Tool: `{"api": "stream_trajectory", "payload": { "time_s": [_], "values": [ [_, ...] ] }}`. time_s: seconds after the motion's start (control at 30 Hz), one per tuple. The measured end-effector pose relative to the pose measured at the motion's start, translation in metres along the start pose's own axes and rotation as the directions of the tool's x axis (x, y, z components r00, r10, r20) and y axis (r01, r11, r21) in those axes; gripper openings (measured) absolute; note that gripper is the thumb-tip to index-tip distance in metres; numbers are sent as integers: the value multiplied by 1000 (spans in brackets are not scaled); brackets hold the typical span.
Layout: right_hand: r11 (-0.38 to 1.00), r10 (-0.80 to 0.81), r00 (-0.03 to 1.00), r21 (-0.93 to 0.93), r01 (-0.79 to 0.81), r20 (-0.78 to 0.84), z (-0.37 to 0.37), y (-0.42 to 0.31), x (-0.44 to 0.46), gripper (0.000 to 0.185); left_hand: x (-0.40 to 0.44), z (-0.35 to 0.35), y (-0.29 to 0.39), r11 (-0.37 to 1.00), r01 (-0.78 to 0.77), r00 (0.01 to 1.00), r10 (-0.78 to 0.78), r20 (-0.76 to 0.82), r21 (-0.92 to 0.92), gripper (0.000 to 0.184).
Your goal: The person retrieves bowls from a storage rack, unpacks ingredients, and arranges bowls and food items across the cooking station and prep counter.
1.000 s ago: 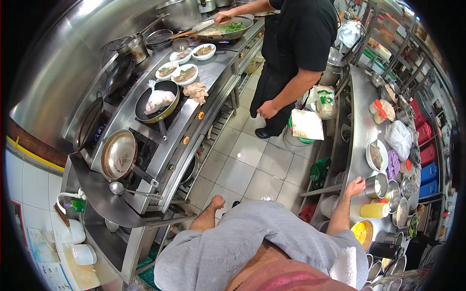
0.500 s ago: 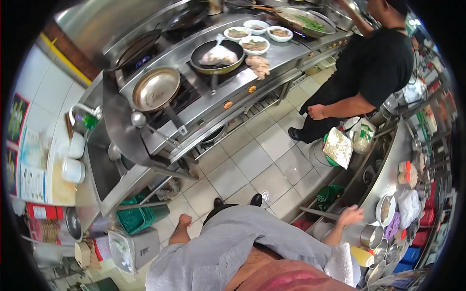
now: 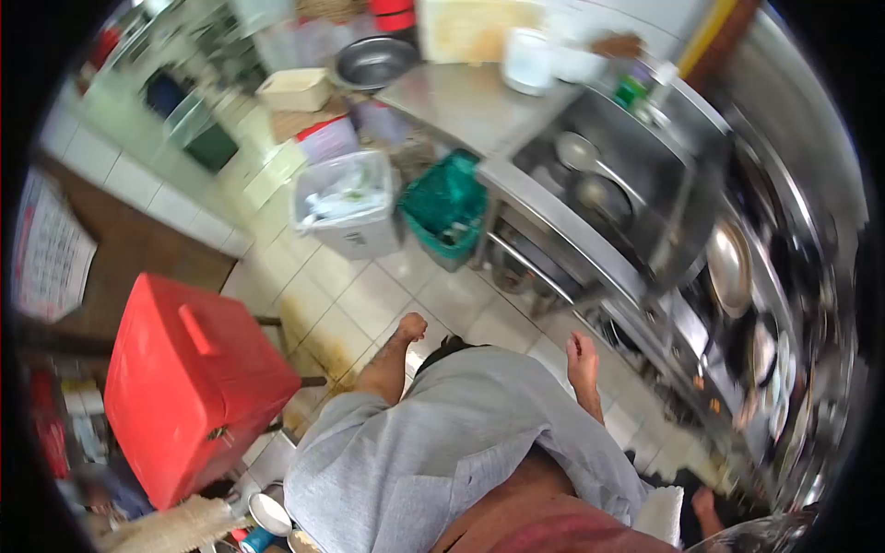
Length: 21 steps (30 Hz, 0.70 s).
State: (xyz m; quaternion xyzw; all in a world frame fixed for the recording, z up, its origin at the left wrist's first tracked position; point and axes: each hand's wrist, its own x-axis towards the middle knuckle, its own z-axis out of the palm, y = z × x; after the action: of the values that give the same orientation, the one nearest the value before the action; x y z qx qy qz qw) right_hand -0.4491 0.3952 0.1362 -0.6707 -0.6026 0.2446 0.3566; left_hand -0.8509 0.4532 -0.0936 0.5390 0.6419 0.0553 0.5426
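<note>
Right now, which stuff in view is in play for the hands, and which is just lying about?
Likely in play, by nearness only:
green-lined bin, near left hand (looks empty)
sink counter, near right hand (looks empty)

Just lying about:
red box
black bowl
white tub
ladle in sink

The left hand [image 3: 412, 326] curls loosely closed; the right hand [image 3: 581, 358] is partly open.

A large box [image 3: 171, 396] stands left, the sink [image 3: 641, 138] right, two bins [image 3: 358, 238] between them.
</note>
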Motion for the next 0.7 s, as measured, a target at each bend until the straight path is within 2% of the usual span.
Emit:
{"api": "stream_trajectory", "payload": {
  "time_s": [0.03, 0.07, 0.1, 0.13, 0.17, 0.23, 0.3, 0.37, 0.43, 0.47, 0.5, 0.6, 0.63, 0.7],
  "values": [
    [999, -36, 998, 7, 36, 47, 23, -24, 33, 21, -18, -26, 13, 877, 196, 953, -275, -125, -438, 12],
    [989, -146, 978, 46, 140, 150, 38, -56, 61, 22, -23, -45, 1, 855, 209, 941, -309, -141, -475, 12],
    [967, -253, 937, 99, 236, 242, 58, -81, 82, 22, -32, -65, -14, 771, 134, 934, -309, -182, -622, 11],
    [961, -276, 920, 117, 252, 277, 85, -96, 104, 22, -38, -87, -27, 671, 42, 922, -312, -230, -740, 11],
    [955, -286, 893, 183, 235, 347, 110, -109, 124, 22, -48, -105, -30, 655, 39, 907, -340, -247, -755, 11],
    [937, -323, 843, 267, 223, 429, 161, -127, 156, 22, -75, -144, -11, 603, -70, 840, -393, -373, -795, 12],
    [884, -468, 752, 258, 390, 464, 215, -143, 192, 22, -83, -180, -20, 582, -171, 838, -339, -428, -795, 11],
    [876, -482, 737, 277, 395, 474, 264, -167, 220, 21, -85, -216, -31, 608, -206, 786, -365, -500, -767, 15],
    [926, -375, 733, 253, 279, 567, 301, -201, 246, 21, -94, -258, -33, 575, -256, 753, -385, -533, -777, 15],
    [931, -346, 753, 305, 201, 559, 330, -209, 258, 21, -104, -281, -27, 577, -267, 722, -411, -557, -772, 17],
    [924, -361, 750, 320, 209, 554, 360, -218, 271, 21, -108, -303, -31, 584, -278, 711, -409, -572, -763, 17],
    [841, -533, 706, 380, 384, 466, 446, -276, 308, 21, -122, -385, -47, 650, -272, 594, -467, -655, -709, 18],
    [833, -544, 698, 398, 384, 466, 479, -305, 315, 21, -129, -414, -55, 655, -273, 578, -474, -665, -705, 18],
    [767, -640, 603, 448, 459, 477, 547, -362, 324, 22, -147, -468, -73, 705, -415, 414, -416, -810, -574, 24]
  ]
}}
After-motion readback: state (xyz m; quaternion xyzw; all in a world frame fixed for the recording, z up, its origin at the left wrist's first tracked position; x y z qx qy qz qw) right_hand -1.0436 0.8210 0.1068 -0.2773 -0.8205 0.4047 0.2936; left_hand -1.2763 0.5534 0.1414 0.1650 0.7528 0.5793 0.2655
